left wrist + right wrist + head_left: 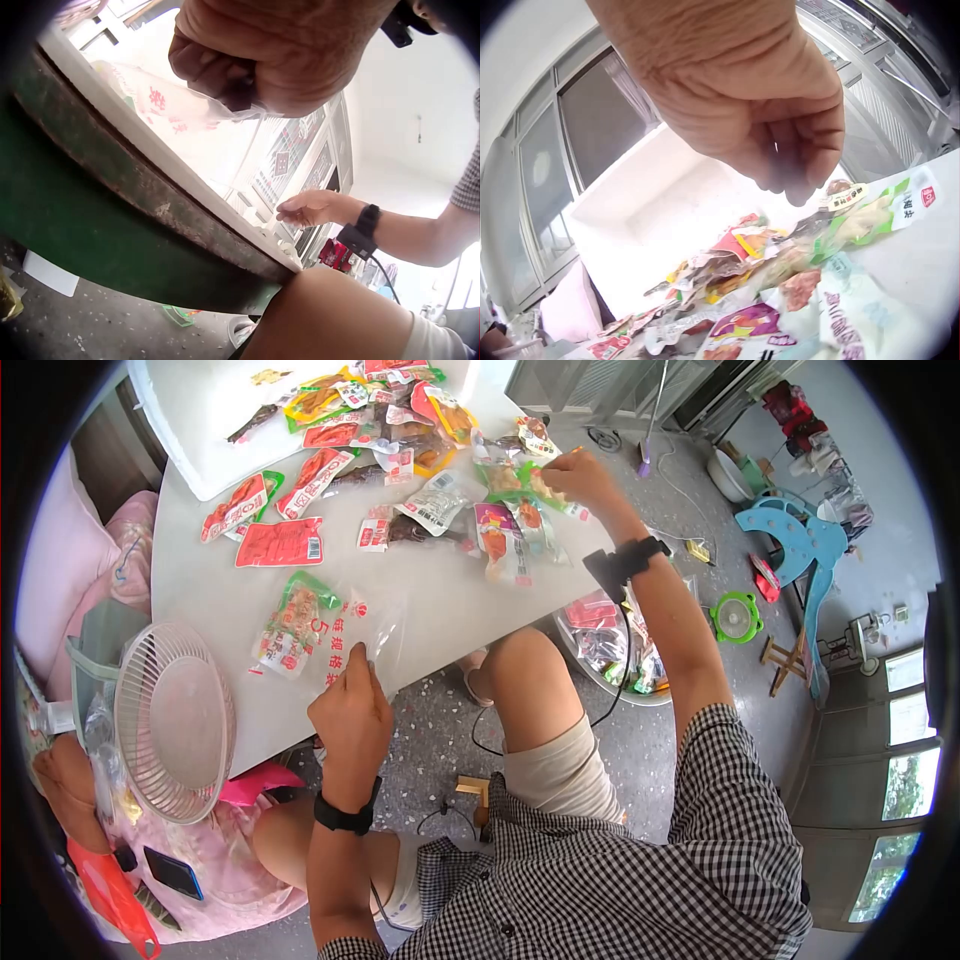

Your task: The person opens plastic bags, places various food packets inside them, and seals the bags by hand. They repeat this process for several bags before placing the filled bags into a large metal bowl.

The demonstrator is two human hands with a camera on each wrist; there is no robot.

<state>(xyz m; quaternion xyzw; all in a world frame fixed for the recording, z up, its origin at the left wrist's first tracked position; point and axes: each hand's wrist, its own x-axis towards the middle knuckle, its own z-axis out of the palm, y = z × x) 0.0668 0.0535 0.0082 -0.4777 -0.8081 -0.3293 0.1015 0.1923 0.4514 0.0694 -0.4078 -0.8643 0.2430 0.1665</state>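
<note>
My left hand [352, 710] grips the edge of a clear plastic bag [375, 625] with red printing, at the table's near edge. Inside the bag lies a snack packet [300, 615] with a green top. In the left wrist view, the curled fingers of the left hand [262, 60] bunch the film. My right hand [585, 482] is over the right end of the packet pile, its fingers bent downward. Just below its fingertips in the right wrist view are a green-edged packet [866, 221] and a small packet with a pale label [844, 196]. Nothing shows between those fingers.
Several sealed snack packets [280, 543] cover the table's [420, 595] far half, before a white foam box [190, 460]. A plastic basket [125, 720] stands left. On the floor at right, a metal basin [640, 702] holds more packets. Another person's hand [65, 785] is at far left.
</note>
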